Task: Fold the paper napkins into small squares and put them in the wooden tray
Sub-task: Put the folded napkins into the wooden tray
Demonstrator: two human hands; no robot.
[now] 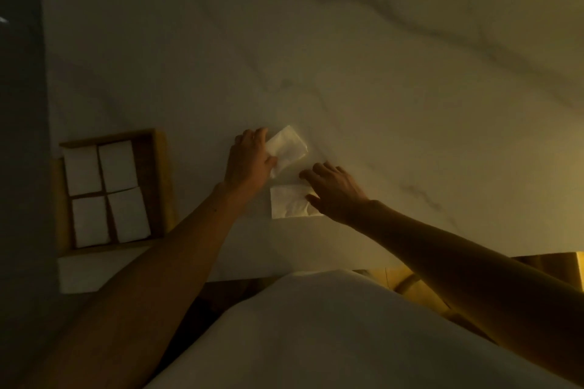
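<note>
Four napkins [106, 191] sit in the tray [161, 161]; two are left.
The left hand [249, 161] pinches a folded napkin [289, 147] on the table [379, 73]; the right hand [335, 191], fingers spread, presses the near napkin [289, 204].

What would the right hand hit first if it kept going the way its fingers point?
Probably the napkin held by the left hand. The right hand points up-left across the table, fingertips just short of that napkin's near corner. Height is unclear, so it might pass over it.
</note>
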